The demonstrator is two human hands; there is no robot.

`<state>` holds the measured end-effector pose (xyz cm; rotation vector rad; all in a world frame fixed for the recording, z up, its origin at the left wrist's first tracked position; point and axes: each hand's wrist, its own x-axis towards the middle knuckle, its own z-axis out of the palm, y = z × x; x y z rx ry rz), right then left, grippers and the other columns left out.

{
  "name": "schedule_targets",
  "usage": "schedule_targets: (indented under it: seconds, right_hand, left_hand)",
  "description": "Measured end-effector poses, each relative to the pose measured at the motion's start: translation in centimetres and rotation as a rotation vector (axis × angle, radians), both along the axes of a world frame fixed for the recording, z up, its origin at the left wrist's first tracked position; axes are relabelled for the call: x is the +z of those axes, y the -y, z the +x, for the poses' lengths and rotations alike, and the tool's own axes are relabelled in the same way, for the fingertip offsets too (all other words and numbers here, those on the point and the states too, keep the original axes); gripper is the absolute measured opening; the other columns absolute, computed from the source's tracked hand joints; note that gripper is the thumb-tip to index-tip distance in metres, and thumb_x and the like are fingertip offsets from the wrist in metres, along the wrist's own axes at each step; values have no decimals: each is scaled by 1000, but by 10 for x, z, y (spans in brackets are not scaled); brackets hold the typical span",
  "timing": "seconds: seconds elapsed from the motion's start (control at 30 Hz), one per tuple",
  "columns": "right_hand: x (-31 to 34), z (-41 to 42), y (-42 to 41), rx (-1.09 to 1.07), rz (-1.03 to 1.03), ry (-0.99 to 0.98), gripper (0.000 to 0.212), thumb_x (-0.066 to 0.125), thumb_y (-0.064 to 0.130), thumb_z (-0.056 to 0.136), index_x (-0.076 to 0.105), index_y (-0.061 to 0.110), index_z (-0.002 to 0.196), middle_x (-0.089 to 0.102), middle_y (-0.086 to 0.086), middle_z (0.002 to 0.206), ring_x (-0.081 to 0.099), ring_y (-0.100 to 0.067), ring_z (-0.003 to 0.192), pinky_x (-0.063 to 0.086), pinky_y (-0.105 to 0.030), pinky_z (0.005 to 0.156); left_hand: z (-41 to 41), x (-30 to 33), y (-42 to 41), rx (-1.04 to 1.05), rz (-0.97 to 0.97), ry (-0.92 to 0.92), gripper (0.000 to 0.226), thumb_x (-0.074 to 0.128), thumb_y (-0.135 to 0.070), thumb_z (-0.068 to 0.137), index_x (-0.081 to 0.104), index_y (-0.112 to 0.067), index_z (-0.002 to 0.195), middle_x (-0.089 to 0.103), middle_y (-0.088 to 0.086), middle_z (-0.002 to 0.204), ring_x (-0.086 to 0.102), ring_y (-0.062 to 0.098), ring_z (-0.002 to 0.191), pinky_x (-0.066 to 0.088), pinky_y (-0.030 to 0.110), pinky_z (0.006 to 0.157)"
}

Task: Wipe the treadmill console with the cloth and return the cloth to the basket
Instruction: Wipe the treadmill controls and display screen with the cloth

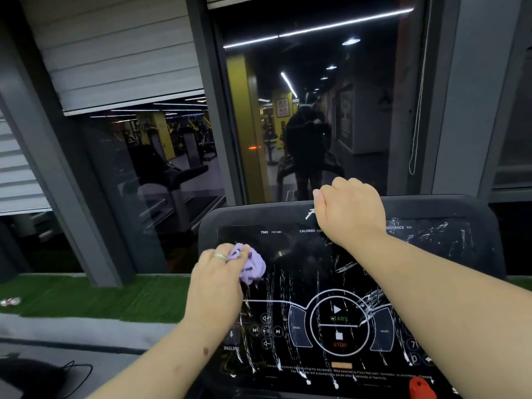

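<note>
Nearest the viewer, at the lower right corner of the treadmill console (pixel 449 214), sits a red clip-like piece (pixel 421 388). Above it on the console's dark glossy panel is a ring of controls with a green START (pixel 339 318) label over a red STOP (pixel 340 345) label, flanked by curved side keys and, toward the console's left edge, the word INCLINE. White streaks and smears run down and across much of the panel, thickest around the ring and on the right part of the screen.

Higher on the console's left portion, the left hand (pixel 214 286), a ring on one finger, has its grip curled around a bunched lilac cloth (pixel 252 264), which is pressed against the panel just below the TIME readout. The cloth is crumpled into a ball, partly covered by the fingers.

At the console's top edge, near its centre, the right hand (pixel 349 210) rests with its grip curled over the rim, fingers folded behind the edge and the thumb on the front.

Left of the console lies a strip of green artificial turf (pixel 86 295). Beyond the console stands a dark window (pixel 311 110) reflecting gym machines, ceiling lights and a dark figure, with a partly lowered grey blind (pixel 115 50) to its left.
</note>
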<state>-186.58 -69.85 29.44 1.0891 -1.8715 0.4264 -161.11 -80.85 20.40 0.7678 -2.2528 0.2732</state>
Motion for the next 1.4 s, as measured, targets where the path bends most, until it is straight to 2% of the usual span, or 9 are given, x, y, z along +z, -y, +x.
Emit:
schedule_targets:
  seconds: [0.13,0.3,0.43,0.63,0.77,0.9,1.13,1.27,1.4]
  right_hand:
    - [0,1,-1,-6,14,9,43,36,35,104,53,20,68,41,3,67,39,-23,62,31,-37,58]
    - [0,2,-1,-1,3,12,44,36,35,104,57,19,70,39,3,68,37,-23,62,28,-36,58]
    - [1,2,-1,4,-1,16,44,37,35,104,60,17,70,38,3,68,36,-23,62,28,-37,58]
    - [2,3,-3,10,1,30,44,37,34,104,59,18,69,39,3,67,36,-22,61,28,-36,58]
    - [0,2,-2,18,3,36,44,36,35,104,59,18,70,38,3,68,36,-23,62,28,-37,58]
    - [1,2,-2,17,-5,37,43,38,34,104,58,18,69,38,3,68,36,-22,61,28,-37,58]
    - [3,2,-1,38,25,101,45,33,36,102,62,19,73,47,4,70,41,-22,64,39,-38,60]
    - [0,29,-11,342,-63,300,18,53,34,88,68,29,98,60,7,98,52,-23,95,42,-39,82]
    - [-31,84,-27,709,133,276,33,52,22,80,65,25,110,59,10,112,51,-18,103,42,-36,93]
  left_hand:
    - [-2,9,17,174,76,-124,57,60,8,73,71,-6,126,64,14,111,58,37,86,52,44,69]
    - [-2,-2,-2,-15,6,16,53,59,7,73,73,-13,120,63,7,107,54,31,84,53,43,70]
    - [1,14,30,225,73,-53,54,55,2,78,69,-10,129,64,14,115,59,37,95,49,41,76]
    - [0,-5,-11,-11,2,16,53,60,10,72,75,-11,118,64,8,105,53,31,81,53,41,67]
    - [0,10,17,229,69,-57,57,61,7,74,71,-9,128,66,12,113,58,34,91,48,38,75]
    - [-2,-11,-18,3,-12,-2,59,66,17,61,76,-9,114,64,8,104,53,30,81,53,42,64]
    - [-10,26,-18,-96,238,-60,45,55,-10,80,73,-27,118,61,1,113,56,26,89,55,39,77]
    - [-21,39,-31,-211,352,-114,42,66,-14,90,61,-38,124,49,-13,121,57,10,96,53,32,84]
    - [-29,54,-41,-317,529,-282,37,75,-18,86,46,-37,97,60,-13,99,59,0,87,48,19,73]
